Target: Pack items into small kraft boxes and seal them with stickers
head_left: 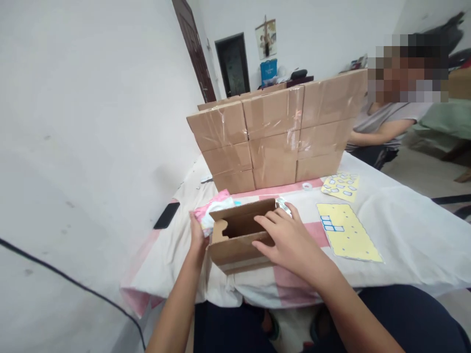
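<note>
An open cardboard box stands near the table's front edge, its inside dark. My right hand lies over the box's right end, fingers apart, thumb and forefinger above the opening; nothing shows between them. Just behind that hand is a shiny silvery packet, partly covered by the box and fingers. On the left, my left hand is closed at the edge of a pink-and-white packet, right beside the box's left end. Some of its fingers are hidden behind the packet.
A wall of taped cardboard boxes rises across the back. A black phone lies at the left, a tape roll beyond the box. Two yellow cards, one patterned and one with blue rectangles, lie right. Another person sits behind.
</note>
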`<state>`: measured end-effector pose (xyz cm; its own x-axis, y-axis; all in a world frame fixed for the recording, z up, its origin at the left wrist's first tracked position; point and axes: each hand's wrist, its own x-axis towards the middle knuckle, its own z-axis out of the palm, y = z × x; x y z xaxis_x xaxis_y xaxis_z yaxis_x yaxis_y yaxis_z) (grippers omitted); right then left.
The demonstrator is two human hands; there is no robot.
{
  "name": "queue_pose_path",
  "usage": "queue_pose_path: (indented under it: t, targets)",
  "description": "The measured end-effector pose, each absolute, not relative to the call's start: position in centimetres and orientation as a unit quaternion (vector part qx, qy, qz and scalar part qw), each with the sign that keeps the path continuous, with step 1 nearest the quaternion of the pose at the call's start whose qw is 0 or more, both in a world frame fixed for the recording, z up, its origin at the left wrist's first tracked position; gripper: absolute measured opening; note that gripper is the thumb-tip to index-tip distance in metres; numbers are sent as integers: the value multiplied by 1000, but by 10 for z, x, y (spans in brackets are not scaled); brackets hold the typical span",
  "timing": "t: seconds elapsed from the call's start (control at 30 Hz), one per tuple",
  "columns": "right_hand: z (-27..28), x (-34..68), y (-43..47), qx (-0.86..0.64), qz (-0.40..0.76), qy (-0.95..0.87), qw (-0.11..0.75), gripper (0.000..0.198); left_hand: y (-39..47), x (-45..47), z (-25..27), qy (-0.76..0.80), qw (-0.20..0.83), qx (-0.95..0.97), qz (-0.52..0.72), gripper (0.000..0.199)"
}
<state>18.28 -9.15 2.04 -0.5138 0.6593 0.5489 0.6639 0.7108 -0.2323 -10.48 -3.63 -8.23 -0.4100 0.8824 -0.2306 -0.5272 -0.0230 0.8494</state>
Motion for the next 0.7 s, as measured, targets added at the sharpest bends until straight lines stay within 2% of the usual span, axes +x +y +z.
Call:
queue_pose_path:
  t: [0.07, 0.17, 0.37, 0.6, 0.7]
  targets:
    - [15, 188, -85, -398, 26, -875, 275, 19, -51, -114, -63, 480, 461, 184, 724, 82]
    - [9, 190, -86, -387, 53, -885, 254, 22, -78, -118, -22, 472, 390, 208, 763, 78]
    - [9, 187, -92, -415, 10, -865, 280, 37, -119, -88, 43, 527, 414, 206, 713, 69]
    - [8, 188, -91, -393, 20, -869, 300, 27, -99, -69, 32, 594, 550, 236, 538, 67]
    - [8, 190, -90, -395, 43, -861, 317, 26, -80, -64, 18, 620, 554, 332, 445, 74]
